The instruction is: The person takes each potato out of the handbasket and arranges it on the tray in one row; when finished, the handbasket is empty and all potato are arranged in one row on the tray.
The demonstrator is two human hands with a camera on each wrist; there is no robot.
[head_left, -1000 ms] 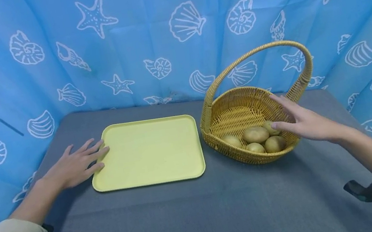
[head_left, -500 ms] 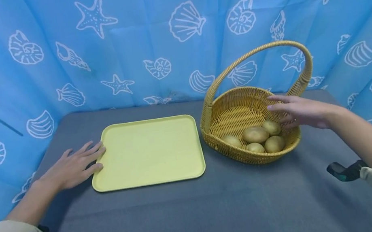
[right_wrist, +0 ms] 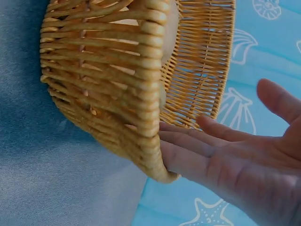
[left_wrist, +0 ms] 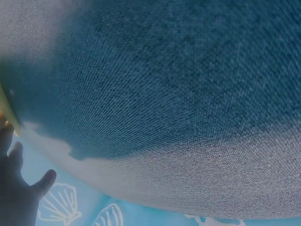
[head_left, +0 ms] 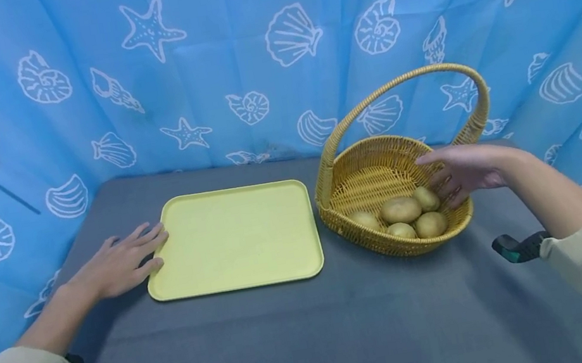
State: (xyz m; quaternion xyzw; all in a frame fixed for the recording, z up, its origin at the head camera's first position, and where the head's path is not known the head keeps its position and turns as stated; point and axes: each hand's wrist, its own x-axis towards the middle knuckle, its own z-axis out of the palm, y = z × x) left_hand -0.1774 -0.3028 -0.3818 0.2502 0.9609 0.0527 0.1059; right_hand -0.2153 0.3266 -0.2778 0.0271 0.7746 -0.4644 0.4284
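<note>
A wicker basket (head_left: 379,242) with a tall arched handle holds several potatoes (head_left: 401,210), grouped toward its front right. My right hand (head_left: 473,167) reaches over the basket's right rim, its fingers inside beside the rightmost potatoes. In the right wrist view, the thumb stands apart from the long, fairly straight fingers (right_wrist: 188,160); the woven wall hides their tips, and no potato shows in the grasp. My left hand (head_left: 122,261) lies with spread fingers at the left edge of a pale yellow tray (head_left: 237,238). Only part of that hand (left_wrist: 21,188) enters the left wrist view.
A grey cloth covers the table (head_left: 295,341) under tray and basket. Behind it hangs a blue curtain (head_left: 222,45) with white shells and starfish. The basket's handle (head_left: 396,83) arches high above its opening. Tray and basket stand close together.
My right hand has turned and lowered over the basket's right rim, its fingers now inside. The left hand has stayed almost still at the tray's edge.
</note>
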